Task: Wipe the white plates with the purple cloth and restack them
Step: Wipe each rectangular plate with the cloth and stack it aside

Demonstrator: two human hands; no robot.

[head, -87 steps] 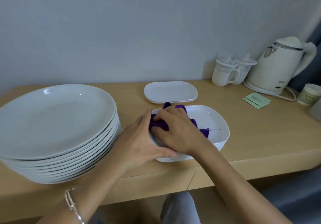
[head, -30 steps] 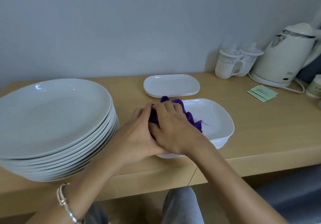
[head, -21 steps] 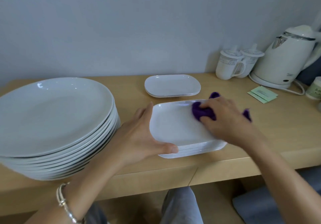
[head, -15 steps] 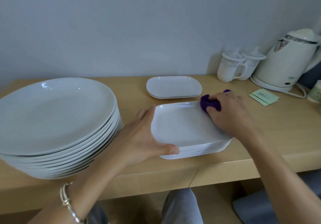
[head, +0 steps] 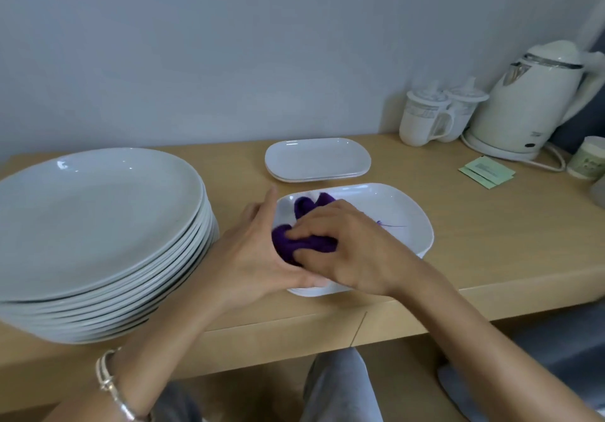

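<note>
Okay, far left of the frame, a tall stack of round white plates (head: 98, 225) sits on the wooden table (head: 491, 241), filling that side. Lower left, a silver bracelet (head: 111, 385) shows on the wrist. The left hand (head: 252, 258) clasps the left rim of the rectangular plate (head: 402, 218), thumb laid along its near edge and forefinger pointing up the far side. Right beside it, touching, is the purple cloth (head: 304, 241), bunched up in the left part of that plate, and the right hand (head: 353, 248) has its fingers curled over the cloth, pressing it down onto the white surface. A loose purple thread trails toward the plate's middle. Just behind, toward the wall, a small stack of rectangular plates (head: 317, 160) lies apart from it. Upper right, two lidded mugs (head: 425, 117) stand side by side, then green packets (head: 486, 173) flat on the wood, a white kettle (head: 530, 101) on its base, and a small cup (head: 587, 163) at the right edge.
</note>
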